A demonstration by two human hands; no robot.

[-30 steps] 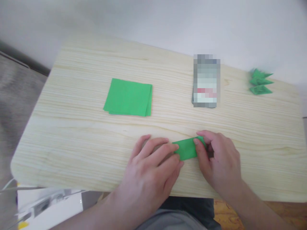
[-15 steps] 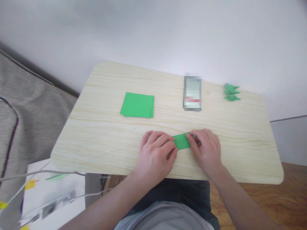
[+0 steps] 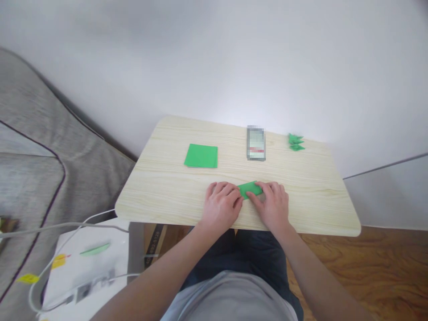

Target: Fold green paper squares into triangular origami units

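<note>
A folded strip of green paper (image 3: 246,189) lies slightly slanted near the front edge of the table. My left hand (image 3: 220,207) is closed on its left end, thumb and fingertips pinching the edge and covering that end. At the other end, my right hand (image 3: 274,208) holds the strip, with the index finger at the upper right corner and the thumb on the lower edge near the middle. Behind my left hand sits a stack of green paper sheets (image 3: 201,156). Several small pointed green origami pieces (image 3: 295,141) stand together at the back right.
A phone (image 3: 256,143) with a blurred screen lies at the back of the pale wooden table (image 3: 160,196). A white wall rises behind it. To the left are a grey sofa (image 3: 90,165), white cables (image 3: 83,224) and a white surface with a power strip (image 3: 90,287).
My view has shifted, so the table looks smaller and lower. My right thumb has moved left along the strip's lower edge, away from the index finger. The left hand keeps its hold.
</note>
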